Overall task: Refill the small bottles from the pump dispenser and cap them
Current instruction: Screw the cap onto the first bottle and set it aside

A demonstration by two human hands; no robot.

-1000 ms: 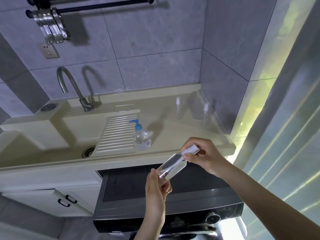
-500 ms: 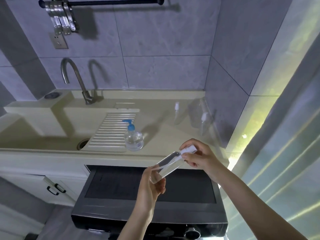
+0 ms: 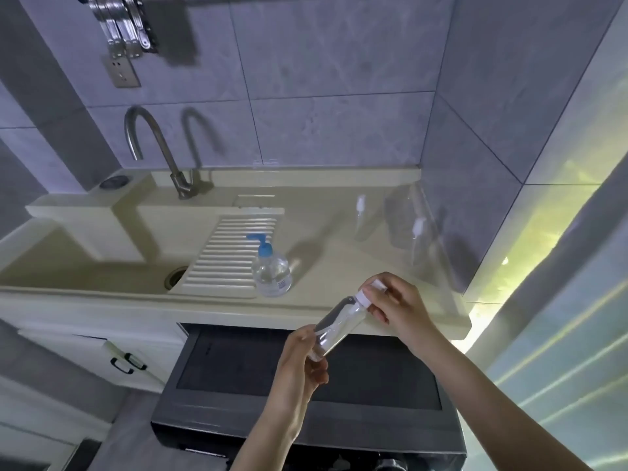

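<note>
head view:
left hand [image 3: 299, 358]: yours, fingers curled round the bottom end of the small bottle [image 3: 338, 326], holding it in the air in front of the counter edge.
right hand [image 3: 397, 309]: yours, fingertips pinching the white cap [image 3: 365, 297] at the bottle's upper end; can't tell if the cap is tight or loose on the neck.
small bottle: clear, tilted, bottom toward lower left, cap end toward upper right, spanning between your two hands, above the dark appliance top [image 3: 306, 368]. Fill level not readable.
pump dispenser [image 3: 272, 270]: clear body, blue pump head, upright on the counter [image 3: 339, 266], just beside the right edge of the ribbed washboard [image 3: 226, 260], well apart from both hands.
other small bottles [image 3: 360, 217]: two clear ones with white tops, standing near the back right of the counter, one [image 3: 418, 243] close to the side wall; blurred, contents unclear.
sink [image 3: 102, 266]: left of the washboard, drain visible near its lower corner.
faucet [image 3: 153, 151]: curved metal, behind the basin.
wall socket [image 3: 121, 72]: on the tile, upper left, under hanging metal clips [image 3: 122, 25].
</note>
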